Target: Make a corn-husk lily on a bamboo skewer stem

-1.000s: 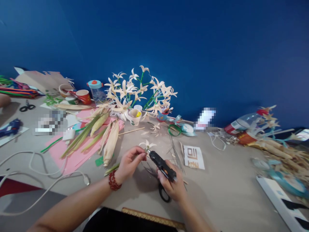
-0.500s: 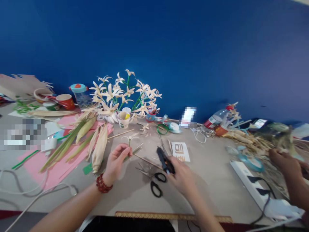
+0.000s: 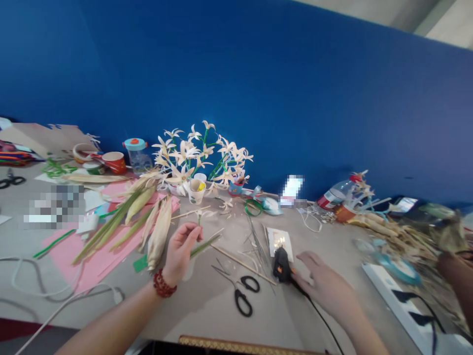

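My left hand (image 3: 183,249), a red beaded bracelet at its wrist, is closed in a pinch on the short green stem of a small corn husk flower (image 3: 200,215). The pale petals stick out above my fingertips. My right hand (image 3: 325,281) is open, fingers apart, just beside a black glue gun (image 3: 282,266) with a cord. The glue gun rests at the near edge of a white card (image 3: 274,235); my thumb is close to its rear, and whether they touch I cannot tell. Black-handled scissors (image 3: 242,295) lie between my hands, near a thin stick (image 3: 244,264).
Many husk flowers on green stems (image 3: 201,153) stand at the back by a paper cup (image 3: 195,191). Corn husks (image 3: 160,231) and pink paper (image 3: 70,256) lie left. A power strip (image 3: 391,305) is right, near another person's hand (image 3: 453,271). A bottle (image 3: 337,194) leans behind.
My right hand has let go of the glue gun, which now lies on the table by the white card, and has moved right. My left hand keeps its pinch on the flower. The view has shifted.
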### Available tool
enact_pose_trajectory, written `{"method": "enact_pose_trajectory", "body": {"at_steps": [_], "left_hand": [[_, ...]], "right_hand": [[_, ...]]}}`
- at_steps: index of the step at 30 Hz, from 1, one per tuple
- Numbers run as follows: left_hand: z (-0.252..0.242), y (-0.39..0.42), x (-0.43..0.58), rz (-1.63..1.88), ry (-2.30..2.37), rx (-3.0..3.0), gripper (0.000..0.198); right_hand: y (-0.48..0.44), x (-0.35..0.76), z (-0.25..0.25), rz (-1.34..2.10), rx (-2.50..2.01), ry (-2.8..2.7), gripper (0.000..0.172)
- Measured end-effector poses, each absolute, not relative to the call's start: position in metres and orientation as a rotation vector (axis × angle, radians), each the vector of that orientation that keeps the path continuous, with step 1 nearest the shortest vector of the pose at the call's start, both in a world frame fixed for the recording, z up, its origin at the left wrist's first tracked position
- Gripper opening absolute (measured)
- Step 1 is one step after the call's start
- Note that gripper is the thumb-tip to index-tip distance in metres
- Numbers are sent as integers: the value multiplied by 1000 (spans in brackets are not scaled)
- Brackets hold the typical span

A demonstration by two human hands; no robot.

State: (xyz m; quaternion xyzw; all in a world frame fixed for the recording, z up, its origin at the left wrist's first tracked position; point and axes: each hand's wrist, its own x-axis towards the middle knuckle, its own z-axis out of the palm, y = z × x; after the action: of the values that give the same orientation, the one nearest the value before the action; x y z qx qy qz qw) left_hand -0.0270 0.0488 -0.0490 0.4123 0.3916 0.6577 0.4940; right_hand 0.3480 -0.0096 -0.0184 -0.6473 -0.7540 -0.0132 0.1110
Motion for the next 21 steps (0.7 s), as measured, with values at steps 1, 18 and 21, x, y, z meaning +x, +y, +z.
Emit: {"method": "enact_pose_trajectory", "body": {"at_steps": [1, 18, 21], "left_hand": [[-50, 49, -27, 1606, 960, 1001, 18], [-41, 43, -26, 1610, 1023, 1066, 22], [-40, 40, -25, 1600, 985, 1045, 21]], "right_hand": [[-2, 341, -12, -81, -1903, -2138, 21], [174, 122, -49, 266, -1426, -2488, 13], [167, 127, -48, 238, -1406, -2510, 12]]}}
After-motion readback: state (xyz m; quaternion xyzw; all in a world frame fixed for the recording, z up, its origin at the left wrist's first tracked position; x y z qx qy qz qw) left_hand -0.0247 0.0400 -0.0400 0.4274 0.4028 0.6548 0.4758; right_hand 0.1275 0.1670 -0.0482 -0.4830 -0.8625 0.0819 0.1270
